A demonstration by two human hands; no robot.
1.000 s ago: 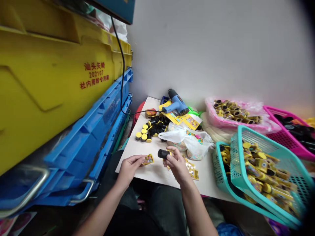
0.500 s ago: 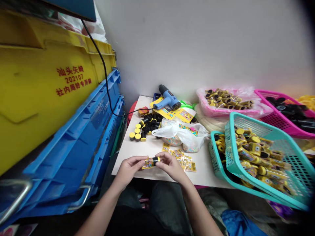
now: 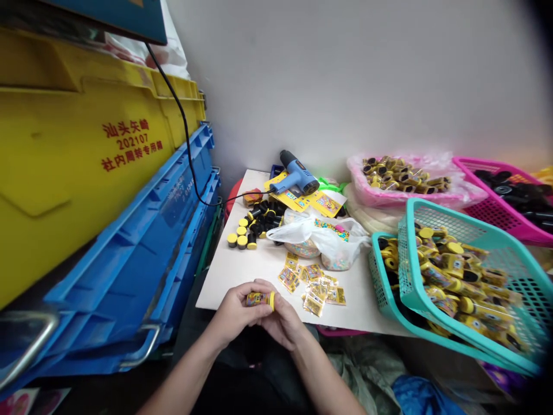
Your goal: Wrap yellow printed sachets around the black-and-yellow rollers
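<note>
A small yellow-capped tube [image 3: 259, 298] with a printed yellow sleeve around it lies between my hands, just over the table's front edge. My left hand [image 3: 235, 314] is closed on its sleeved body, thumb in front. At the capped end, my right hand [image 3: 283, 323] has its fingers around the tube, partly hidden behind it. Flat printed sleeves [image 3: 317, 288] are spread on the table right of my hands. Beyond, several black tubes with yellow caps [image 3: 242, 236] stand or lie in a cluster beside a white plastic bag [image 3: 319, 233] of tiny coloured beads.
A blue heat gun [image 3: 296, 177] lies on yellow cards at the back, its black cable running left. Teal baskets [image 3: 458, 222] of sleeved tubes overlap the table's right side. Pink baskets [image 3: 469, 167] stand behind. Stacked blue crates [image 3: 129, 248] and a yellow crate [image 3: 56, 132] rise at left.
My hands have come closer together and moved slightly down. The tube's black section is now covered by the sleeve or fingers. More of the flat sleeves show beside my right hand.
</note>
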